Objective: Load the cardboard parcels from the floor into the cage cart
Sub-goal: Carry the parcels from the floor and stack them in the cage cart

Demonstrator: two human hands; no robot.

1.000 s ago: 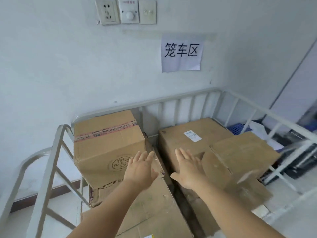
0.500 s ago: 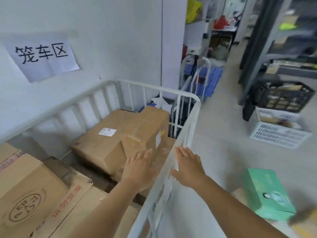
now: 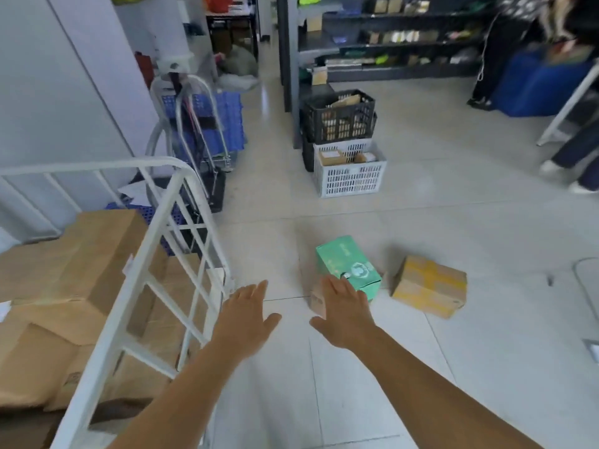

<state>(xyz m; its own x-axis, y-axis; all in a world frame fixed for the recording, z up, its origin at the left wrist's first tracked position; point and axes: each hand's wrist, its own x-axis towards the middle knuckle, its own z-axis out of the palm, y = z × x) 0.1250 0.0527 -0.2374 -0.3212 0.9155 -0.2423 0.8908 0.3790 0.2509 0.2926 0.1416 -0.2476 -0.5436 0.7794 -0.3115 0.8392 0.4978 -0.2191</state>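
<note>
On the floor ahead lie a green box [image 3: 348, 265], a small brown parcel [image 3: 317, 299] partly hidden behind my right hand, and a brown parcel with yellow tape [image 3: 429, 286]. The white cage cart [image 3: 142, 254] stands at my left, holding several cardboard boxes [image 3: 87, 254]. My left hand [image 3: 248, 315] and my right hand [image 3: 343, 312] are both stretched forward over the floor, fingers straight, holding nothing. The right hand hovers in front of the green box.
A white crate [image 3: 350, 173] with a black crate [image 3: 338, 116] stacked on it stands further back. A folded trolley with blue plastic panels [image 3: 201, 124] leans by the wall. Dark shelving [image 3: 372, 43] lines the back. A person's legs [image 3: 577, 150] are at the far right.
My view has swung right from the cart's boxes to the open floor. Both hands have left the cart and now reach out over the floor toward the parcels.
</note>
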